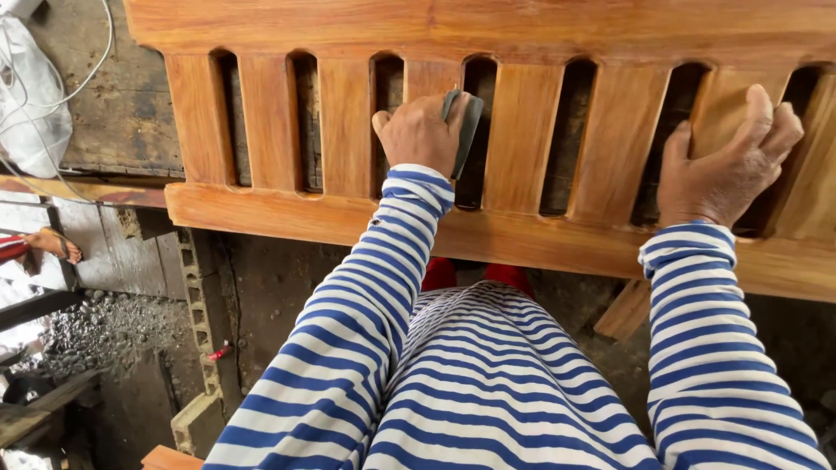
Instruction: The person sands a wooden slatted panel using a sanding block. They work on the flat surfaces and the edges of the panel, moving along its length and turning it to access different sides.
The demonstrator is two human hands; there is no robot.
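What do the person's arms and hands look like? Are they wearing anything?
Both arms are covered by long sleeves with blue and white stripes, ending at the wrists. The left hand and the right hand are bare: no gloves, and no rings or watch can be seen.

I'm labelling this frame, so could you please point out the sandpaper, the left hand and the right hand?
sandpaper (468, 130), head view, its dark folded edge.
left hand (420, 135), head view, back of the hand.
right hand (718, 170), head view, back of the hand.
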